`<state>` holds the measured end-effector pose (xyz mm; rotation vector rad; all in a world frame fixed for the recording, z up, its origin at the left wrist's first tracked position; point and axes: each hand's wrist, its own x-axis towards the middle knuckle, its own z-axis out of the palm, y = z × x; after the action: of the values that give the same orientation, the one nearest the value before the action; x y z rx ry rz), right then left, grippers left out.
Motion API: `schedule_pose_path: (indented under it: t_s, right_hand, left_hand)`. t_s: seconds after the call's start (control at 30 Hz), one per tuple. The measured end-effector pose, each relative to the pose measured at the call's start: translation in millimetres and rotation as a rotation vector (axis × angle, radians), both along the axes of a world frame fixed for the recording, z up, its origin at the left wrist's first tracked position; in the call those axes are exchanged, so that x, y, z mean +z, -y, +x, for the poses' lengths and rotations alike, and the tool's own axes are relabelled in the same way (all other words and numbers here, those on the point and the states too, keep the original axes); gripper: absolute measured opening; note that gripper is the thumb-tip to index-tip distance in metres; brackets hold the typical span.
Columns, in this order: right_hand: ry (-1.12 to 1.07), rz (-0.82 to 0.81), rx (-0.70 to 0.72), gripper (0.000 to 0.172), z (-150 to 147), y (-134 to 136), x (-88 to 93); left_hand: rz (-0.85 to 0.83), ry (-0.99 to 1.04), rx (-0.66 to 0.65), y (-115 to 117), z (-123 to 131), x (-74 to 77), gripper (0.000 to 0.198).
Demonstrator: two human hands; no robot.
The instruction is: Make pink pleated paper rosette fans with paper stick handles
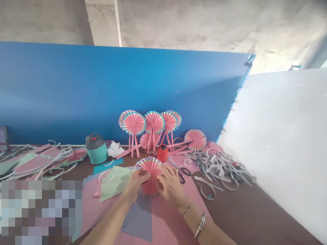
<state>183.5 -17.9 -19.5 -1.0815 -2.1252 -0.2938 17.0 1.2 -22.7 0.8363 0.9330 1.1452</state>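
A round pleated pink paper fan (150,169) is held low in the middle, over pink and grey paper sheets (166,217). My left hand (135,186) pinches its left edge with closed fingers. My right hand (170,185), with bracelets on the wrist, grips its right side, fingers curled over the pleats. A light green sheet (114,182) lies just left of my left hand. Scissors (182,172) lie right behind my right hand.
Several finished pink fans on sticks (153,126) lean on a blue board (102,88) at the back. A red thread spool (162,152), a teal container (96,148), crumpled white paper (115,149) and heaps of paper strips (222,166) surround them. A white board (286,143) closes the right side.
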Motion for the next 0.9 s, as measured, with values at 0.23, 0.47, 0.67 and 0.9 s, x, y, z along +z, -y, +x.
schedule_pose_path:
  t_s: [0.23, 0.47, 0.67, 0.9]
  right_hand:
    - [0.002, 0.005, 0.001, 0.007, -1, -1, -2.0]
    - [0.000, 0.006, 0.013, 0.007, -3, -1, -3.6]
    - [-0.034, -0.009, -0.054, 0.008, 3, 0, 2.0]
    - [-0.077, -0.022, -0.033, 0.008, 7, -2, 2.8]
  left_hand:
    - [0.001, -0.002, -0.005, -1, 1, -0.7, 0.044]
    - [0.014, 0.016, -0.023, 2, 3, 2.0, 0.043]
    - [-0.015, -0.003, 0.033, 0, -6, 8.0, 0.041]
    - [-0.039, -0.060, 0.076, 0, -13, 16.8, 0.038]
